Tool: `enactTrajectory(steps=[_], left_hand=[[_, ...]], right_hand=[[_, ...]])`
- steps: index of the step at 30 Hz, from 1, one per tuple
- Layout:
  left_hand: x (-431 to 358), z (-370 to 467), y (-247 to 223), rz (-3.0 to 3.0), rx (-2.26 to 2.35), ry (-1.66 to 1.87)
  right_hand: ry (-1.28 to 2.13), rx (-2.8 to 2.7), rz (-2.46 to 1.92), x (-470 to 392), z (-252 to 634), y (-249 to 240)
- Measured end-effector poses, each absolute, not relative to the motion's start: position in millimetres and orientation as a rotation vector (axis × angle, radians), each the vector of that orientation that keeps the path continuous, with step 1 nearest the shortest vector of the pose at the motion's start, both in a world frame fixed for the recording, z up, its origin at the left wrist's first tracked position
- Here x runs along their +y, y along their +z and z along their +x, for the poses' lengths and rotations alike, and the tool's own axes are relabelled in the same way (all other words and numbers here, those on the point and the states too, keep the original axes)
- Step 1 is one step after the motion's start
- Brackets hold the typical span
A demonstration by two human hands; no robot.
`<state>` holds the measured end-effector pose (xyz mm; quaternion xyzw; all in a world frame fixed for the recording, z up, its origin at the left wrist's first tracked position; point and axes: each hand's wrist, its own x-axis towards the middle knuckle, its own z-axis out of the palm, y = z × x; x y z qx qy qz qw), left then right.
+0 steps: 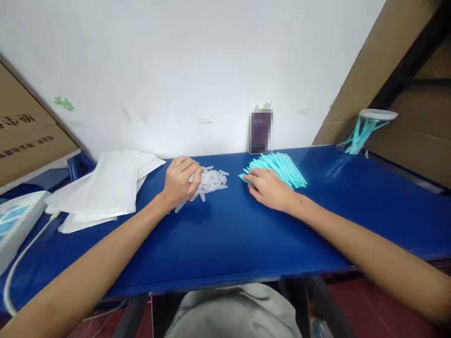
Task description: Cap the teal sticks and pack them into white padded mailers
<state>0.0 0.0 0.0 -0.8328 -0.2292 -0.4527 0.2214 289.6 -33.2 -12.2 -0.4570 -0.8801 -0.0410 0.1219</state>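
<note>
My left hand [181,182] is closed at the left side of a pile of small translucent white pieces [211,180] on the blue table [218,244]. A whitish piece shows between its thumb and fingers. My right hand [266,187] lies at the near left edge of a pile of turquoise sticks [285,169]. Its fingers are bent, with the fingertips touching the stick ends, and whether a stick is pinched is hidden.
White plastic bags [112,188] lie stacked at the left, beside a white device [21,220] with a cable. A blurred dark panel [260,131] leans on the wall. A clear cup [362,134] with turquoise sticks stands back right, near cardboard [416,131].
</note>
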Motion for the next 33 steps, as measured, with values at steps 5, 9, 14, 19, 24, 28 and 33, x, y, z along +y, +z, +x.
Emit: enactTrajectory(steps=[5, 9, 14, 19, 24, 28, 33], left_hand=[[-31, -5, 0, -2.272, -0.760, -1.100], [-53, 0, -6, -2.727, -0.668, -0.799], [-56, 6, -6, -2.928, -0.870, -0.868], [-56, 7, -4, -2.942, -0.950, -0.607], [-62, 11, 1, -2.982, -1.024, -0.448], [-63, 13, -1, -2.910, -1.203, -0.566], [-62, 13, -9, -2.924, -1.272, -0.681]], right_hand=[[0.057, -2.615, -1.099, -46, 276, -17], [0.339, -2.608, -0.887, -60, 269, -13], [0.437, -2.670, -0.798, -67, 270, -1], [0.326, -2.763, -1.018, -61, 278, 6], [0.423, -2.705, -1.078, -53, 281, 4], [0.458, -2.664, -1.044, -50, 281, 0], [0.470, -2.641, -0.985, -51, 278, 0]])
